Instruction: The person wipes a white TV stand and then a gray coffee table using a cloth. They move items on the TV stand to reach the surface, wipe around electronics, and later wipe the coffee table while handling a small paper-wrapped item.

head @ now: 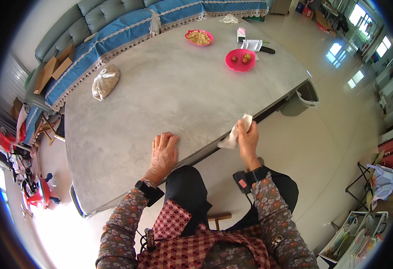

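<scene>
My right hand grips a crumpled white tissue or cloth just beyond the near edge of the grey table. Part of the cloth hangs down, slightly blurred. With curled fingers, my left hand rests on the tabletop near that same edge; nothing shows in it, though its palm is hidden. Farther off lies a tied clear plastic bag of brownish grains or crumbs. At the far right of the table, a pink dish holds a few round fruits.
Another pink dish holds pale dried pieces. A black-handled knife lies by a white holder. A grey trash bin stands below the table's right edge. The sofa runs along the far side. A cardboard box sits on it.
</scene>
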The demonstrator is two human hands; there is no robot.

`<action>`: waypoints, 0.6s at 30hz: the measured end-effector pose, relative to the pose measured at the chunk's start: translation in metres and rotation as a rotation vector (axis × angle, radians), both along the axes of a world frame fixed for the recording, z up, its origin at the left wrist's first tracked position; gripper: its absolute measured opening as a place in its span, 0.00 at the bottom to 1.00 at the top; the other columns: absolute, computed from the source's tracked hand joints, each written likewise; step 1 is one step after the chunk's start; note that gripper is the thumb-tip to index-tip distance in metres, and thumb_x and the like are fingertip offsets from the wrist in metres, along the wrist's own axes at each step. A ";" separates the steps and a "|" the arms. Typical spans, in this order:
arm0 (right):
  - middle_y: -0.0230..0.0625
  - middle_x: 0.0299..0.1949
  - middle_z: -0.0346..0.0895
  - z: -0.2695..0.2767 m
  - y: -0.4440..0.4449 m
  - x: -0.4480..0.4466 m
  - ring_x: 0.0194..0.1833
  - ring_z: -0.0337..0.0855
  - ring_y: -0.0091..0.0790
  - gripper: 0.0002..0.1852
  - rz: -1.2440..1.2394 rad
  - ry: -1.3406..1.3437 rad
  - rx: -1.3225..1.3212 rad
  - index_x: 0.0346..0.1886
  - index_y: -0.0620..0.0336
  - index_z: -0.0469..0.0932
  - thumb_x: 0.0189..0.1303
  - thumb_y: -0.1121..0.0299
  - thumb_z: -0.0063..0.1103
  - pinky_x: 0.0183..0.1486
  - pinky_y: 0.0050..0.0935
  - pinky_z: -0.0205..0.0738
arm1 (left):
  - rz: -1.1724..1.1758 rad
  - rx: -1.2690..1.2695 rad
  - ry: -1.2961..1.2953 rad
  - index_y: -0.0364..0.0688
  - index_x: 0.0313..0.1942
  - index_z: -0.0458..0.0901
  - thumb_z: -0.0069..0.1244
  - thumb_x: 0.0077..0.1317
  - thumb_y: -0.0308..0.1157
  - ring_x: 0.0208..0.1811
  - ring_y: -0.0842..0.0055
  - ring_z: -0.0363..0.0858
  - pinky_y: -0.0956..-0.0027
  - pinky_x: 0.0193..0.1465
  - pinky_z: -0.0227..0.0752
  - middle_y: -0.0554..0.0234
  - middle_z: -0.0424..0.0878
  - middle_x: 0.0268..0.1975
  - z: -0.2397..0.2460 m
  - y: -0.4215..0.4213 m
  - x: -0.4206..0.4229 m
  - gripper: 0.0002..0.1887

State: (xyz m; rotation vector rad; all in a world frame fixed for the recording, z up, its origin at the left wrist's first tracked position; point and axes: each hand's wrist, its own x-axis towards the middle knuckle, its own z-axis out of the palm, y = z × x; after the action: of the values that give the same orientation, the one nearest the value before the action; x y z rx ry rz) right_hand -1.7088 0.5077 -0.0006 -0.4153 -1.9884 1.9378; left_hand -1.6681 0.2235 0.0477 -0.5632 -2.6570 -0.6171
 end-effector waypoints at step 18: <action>0.32 0.35 0.82 0.030 -0.066 0.047 0.32 0.83 0.25 0.12 0.083 -0.286 -0.484 0.40 0.62 0.80 0.63 0.64 0.67 0.29 0.25 0.79 | -0.009 -0.027 -0.040 0.38 0.51 0.75 0.47 0.54 0.19 0.51 0.54 0.69 0.53 0.56 0.63 0.51 0.72 0.51 -0.004 -0.002 0.000 0.21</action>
State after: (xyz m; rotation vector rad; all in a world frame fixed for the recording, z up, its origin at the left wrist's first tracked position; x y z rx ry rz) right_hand -1.6621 0.4420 0.0295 -0.7777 -1.6899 2.5357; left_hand -1.6680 0.2214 0.0437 -0.5761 -2.7053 -0.6020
